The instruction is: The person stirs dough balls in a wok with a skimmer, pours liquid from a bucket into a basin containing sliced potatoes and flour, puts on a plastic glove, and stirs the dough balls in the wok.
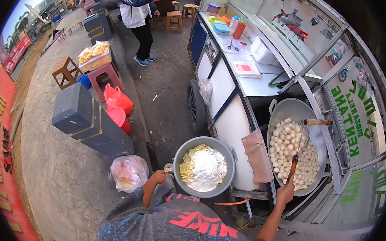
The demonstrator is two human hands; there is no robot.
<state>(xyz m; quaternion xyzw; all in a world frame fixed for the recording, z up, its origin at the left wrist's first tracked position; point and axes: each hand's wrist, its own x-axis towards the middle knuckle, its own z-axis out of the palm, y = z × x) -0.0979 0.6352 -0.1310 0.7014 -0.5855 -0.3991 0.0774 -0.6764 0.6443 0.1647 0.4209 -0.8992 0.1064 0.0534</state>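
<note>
My right hand (pixel 286 193) is wrapped round the brown handle of a wooden-handled utensil (pixel 292 170); its head goes in among pale round balls (pixel 289 152) and cannot be made out. These balls fill much of a large wok (pixel 288 109) set in the cart. A second wooden-handled tool, a wire skimmer (pixel 317 122), rests across the wok's far side. My left hand (pixel 159 176) is closed beside a grey basin (pixel 177 155), near a small beige handle-like part; what it grips is unclear. Cut potato sticks (pixel 188 168) and a heap of white flour (pixel 208 166) lie in the basin.
The glass-sided cart (pixel 229 122) stands to the right, with a cloth (pixel 257 156) on its edge and sauce bottles (pixel 239 29) on its counter. At left are grey blocks (pixel 73 106), a red bucket (pixel 119 119), and a plastic bag (pixel 129 173). A person (pixel 138 17) stands ahead.
</note>
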